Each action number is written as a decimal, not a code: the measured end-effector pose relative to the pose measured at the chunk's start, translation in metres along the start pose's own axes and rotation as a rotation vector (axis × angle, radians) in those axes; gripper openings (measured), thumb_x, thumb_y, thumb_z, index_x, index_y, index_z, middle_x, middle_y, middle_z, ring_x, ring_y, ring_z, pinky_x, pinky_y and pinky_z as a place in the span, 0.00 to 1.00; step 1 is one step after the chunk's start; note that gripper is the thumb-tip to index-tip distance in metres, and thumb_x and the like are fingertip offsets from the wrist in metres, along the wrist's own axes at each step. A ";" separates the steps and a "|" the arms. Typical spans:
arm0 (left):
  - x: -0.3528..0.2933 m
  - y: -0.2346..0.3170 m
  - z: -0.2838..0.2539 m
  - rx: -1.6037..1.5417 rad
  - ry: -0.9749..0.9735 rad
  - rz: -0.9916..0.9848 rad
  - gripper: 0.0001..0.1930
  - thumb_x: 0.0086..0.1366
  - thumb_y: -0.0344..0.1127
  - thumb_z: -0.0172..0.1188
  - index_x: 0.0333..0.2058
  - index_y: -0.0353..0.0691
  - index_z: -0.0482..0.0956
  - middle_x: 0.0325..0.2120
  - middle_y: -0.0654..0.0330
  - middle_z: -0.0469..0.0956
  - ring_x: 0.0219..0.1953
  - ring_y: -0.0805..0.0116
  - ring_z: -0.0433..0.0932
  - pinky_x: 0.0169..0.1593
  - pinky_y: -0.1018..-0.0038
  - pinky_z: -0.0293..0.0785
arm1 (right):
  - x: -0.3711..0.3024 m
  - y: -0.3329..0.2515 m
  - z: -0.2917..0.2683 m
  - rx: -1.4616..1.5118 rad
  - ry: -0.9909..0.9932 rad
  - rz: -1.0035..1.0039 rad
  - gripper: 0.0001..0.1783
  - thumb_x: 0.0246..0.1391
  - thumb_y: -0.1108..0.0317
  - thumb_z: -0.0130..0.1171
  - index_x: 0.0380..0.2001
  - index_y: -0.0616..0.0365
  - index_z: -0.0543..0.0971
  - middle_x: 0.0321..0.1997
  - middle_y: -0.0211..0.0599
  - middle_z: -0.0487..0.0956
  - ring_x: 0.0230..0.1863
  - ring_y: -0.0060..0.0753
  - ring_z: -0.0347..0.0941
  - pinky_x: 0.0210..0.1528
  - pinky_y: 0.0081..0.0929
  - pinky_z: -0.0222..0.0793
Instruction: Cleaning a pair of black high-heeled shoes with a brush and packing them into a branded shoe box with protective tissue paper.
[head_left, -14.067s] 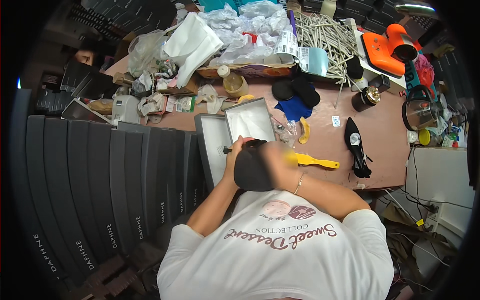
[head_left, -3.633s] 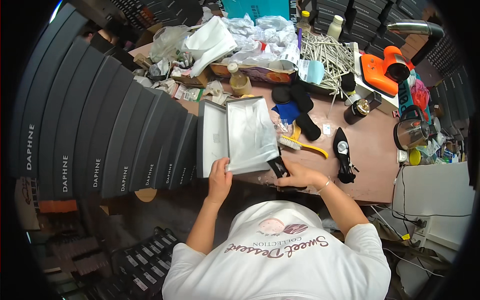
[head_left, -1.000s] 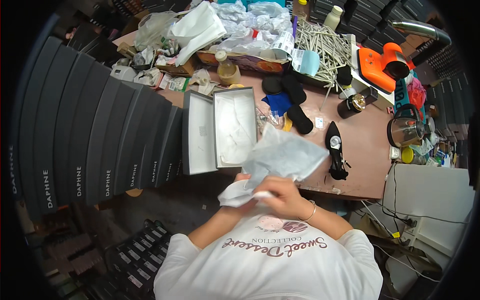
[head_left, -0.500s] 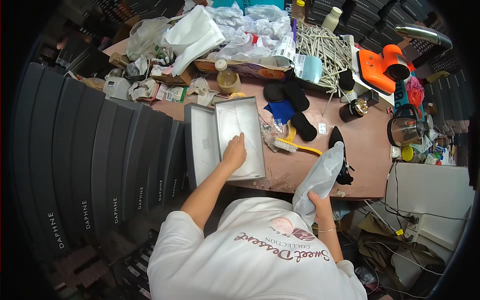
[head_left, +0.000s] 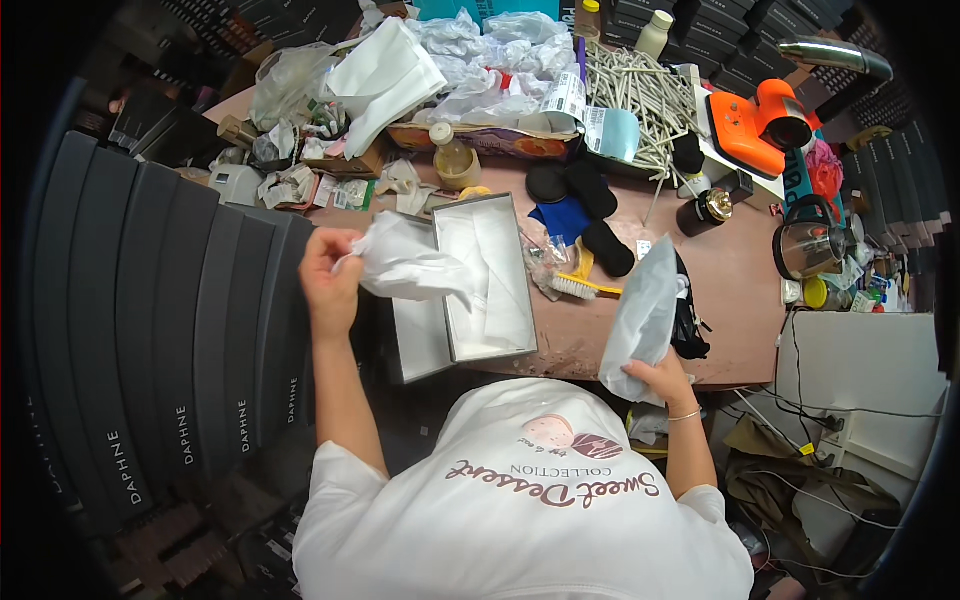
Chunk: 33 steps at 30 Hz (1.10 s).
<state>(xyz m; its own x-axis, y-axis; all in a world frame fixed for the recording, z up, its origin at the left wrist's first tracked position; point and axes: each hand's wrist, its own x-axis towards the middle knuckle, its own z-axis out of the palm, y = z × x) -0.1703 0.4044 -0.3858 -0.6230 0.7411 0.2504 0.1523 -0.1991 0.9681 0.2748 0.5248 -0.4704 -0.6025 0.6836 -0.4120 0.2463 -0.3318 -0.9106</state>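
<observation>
My left hand (head_left: 332,282) is closed on a sheet of white tissue paper (head_left: 410,262), raised over the left side of a grey shoebox. The paper's lower end hangs into the box tray (head_left: 532,300), which is lined with more white paper. Under the tray's left side lies another grey box part (head_left: 420,350), probably the lid. At the table's front right, my right hand (head_left: 664,378) grips a long, whitish translucent bag (head_left: 645,305) by its lower end; its contents cannot be made out. Partly hidden behind the bag is a black shoe (head_left: 690,338).
A yellow-handled brush (head_left: 575,287), black pads (head_left: 605,250) and a dark jar (head_left: 700,217) lie mid-table. Farther back are a glue bottle (head_left: 454,160), many sticks (head_left: 645,100) and an orange device (head_left: 745,130). Stacked grey shoeboxes (head_left: 140,330) line the left; a glass kettle (head_left: 808,248) stands right.
My left hand has come up and left out of the shoebox, pulling tissue paper with it. My right hand has shifted slightly right, and the bag now stands more upright.
</observation>
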 end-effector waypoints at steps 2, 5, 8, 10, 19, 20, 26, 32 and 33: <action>-0.010 0.042 0.010 0.495 -0.152 0.102 0.07 0.53 0.17 0.47 0.28 0.34 0.70 0.30 0.57 0.76 0.31 0.68 0.74 0.43 0.76 0.72 | 0.014 0.035 -0.025 -0.495 -0.176 0.124 0.34 0.43 0.60 0.68 0.52 0.63 0.71 0.46 0.42 0.79 0.44 0.41 0.76 0.49 0.35 0.71; -0.032 0.022 0.040 0.948 -0.708 0.083 0.05 0.57 0.25 0.50 0.29 0.34 0.76 0.32 0.50 0.77 0.32 0.55 0.78 0.40 0.65 0.75 | 0.042 0.076 -0.031 -1.138 -0.276 0.008 0.36 0.34 0.55 0.72 0.49 0.57 0.73 0.45 0.43 0.77 0.47 0.50 0.73 0.54 0.47 0.65; -0.085 -0.058 0.065 1.113 -1.006 -0.196 0.06 0.57 0.31 0.55 0.31 0.36 0.79 0.34 0.48 0.77 0.35 0.47 0.78 0.38 0.58 0.75 | 0.058 0.064 -0.009 -1.565 -0.046 -0.260 0.36 0.30 0.55 0.73 0.45 0.57 0.74 0.44 0.43 0.75 0.53 0.46 0.69 0.59 0.52 0.55; -0.112 -0.121 0.071 1.246 -1.000 -0.233 0.07 0.58 0.31 0.55 0.32 0.38 0.80 0.36 0.48 0.77 0.36 0.49 0.80 0.38 0.58 0.76 | 0.063 0.005 0.020 -1.388 0.015 -0.453 0.33 0.32 0.59 0.72 0.46 0.58 0.74 0.44 0.45 0.75 0.51 0.47 0.70 0.58 0.53 0.57; -0.118 -0.157 0.092 1.419 -1.193 -0.288 0.10 0.60 0.32 0.53 0.34 0.37 0.82 0.42 0.48 0.78 0.40 0.56 0.81 0.38 0.63 0.79 | 0.184 0.067 0.184 -1.545 -0.390 -0.695 0.13 0.46 0.66 0.60 0.37 0.55 0.76 0.34 0.40 0.77 0.39 0.44 0.75 0.43 0.40 0.68; -0.121 -0.159 0.093 1.428 -1.188 -0.270 0.11 0.61 0.33 0.53 0.37 0.36 0.81 0.42 0.48 0.77 0.40 0.55 0.81 0.38 0.62 0.79 | 0.185 0.066 0.186 -1.598 -0.450 -0.635 0.10 0.47 0.66 0.58 0.35 0.54 0.77 0.32 0.39 0.77 0.37 0.43 0.75 0.41 0.39 0.68; -0.136 -0.183 0.088 1.193 -0.821 -0.452 0.10 0.58 0.34 0.55 0.34 0.36 0.81 0.36 0.46 0.79 0.38 0.50 0.81 0.39 0.60 0.77 | 0.137 -0.016 0.129 -1.107 -0.058 -0.745 0.07 0.44 0.72 0.60 0.28 0.59 0.74 0.28 0.41 0.75 0.31 0.44 0.74 0.36 0.38 0.68; -0.106 -0.153 0.090 1.039 -0.788 -0.360 0.11 0.56 0.36 0.62 0.34 0.34 0.79 0.34 0.44 0.77 0.38 0.46 0.79 0.41 0.58 0.76 | 0.094 0.045 0.044 -0.425 0.175 -0.184 0.08 0.51 0.75 0.56 0.36 0.63 0.75 0.31 0.32 0.77 0.29 0.22 0.73 0.30 0.20 0.68; -0.101 -0.143 0.090 1.036 -0.737 -0.348 0.13 0.55 0.36 0.63 0.35 0.34 0.78 0.34 0.45 0.77 0.37 0.46 0.79 0.41 0.58 0.76 | 0.089 0.052 0.046 -0.372 0.171 -0.166 0.08 0.51 0.74 0.56 0.36 0.63 0.75 0.32 0.31 0.77 0.29 0.21 0.73 0.30 0.20 0.69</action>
<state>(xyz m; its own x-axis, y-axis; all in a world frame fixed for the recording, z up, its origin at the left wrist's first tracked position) -0.0602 0.4154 -0.5488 -0.2373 0.8926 -0.3835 0.7887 0.4074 0.4604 0.1992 0.5381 -0.5533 -0.5305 0.8158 -0.2304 0.4324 0.0266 -0.9013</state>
